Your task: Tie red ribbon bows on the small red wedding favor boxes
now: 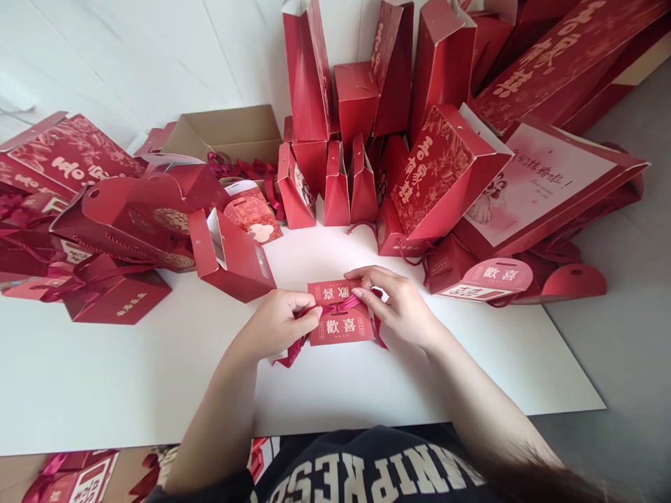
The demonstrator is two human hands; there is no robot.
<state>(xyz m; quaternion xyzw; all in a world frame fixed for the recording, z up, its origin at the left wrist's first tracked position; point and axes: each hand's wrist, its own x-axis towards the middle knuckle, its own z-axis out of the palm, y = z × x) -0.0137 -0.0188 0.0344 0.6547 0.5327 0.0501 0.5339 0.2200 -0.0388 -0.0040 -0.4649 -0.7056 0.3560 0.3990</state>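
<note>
A small red gift box with pale lettering sits on the white table in front of me. Across its top runs a dark pink ribbon, whose tails hang down at both sides. At the box's left, my left hand pinches the ribbon between thumb and fingers. On the right, my right hand has thumb and fingertips closed on the ribbon near the box's upper right corner. The far side of the box is hidden from me.
Red gift bags and boxes crowd the back of the white table. An open cardboard box holding ribbon stands behind. Close to my left is a red box; a pink-topped box lies at the right. Below the front edge, more boxes show.
</note>
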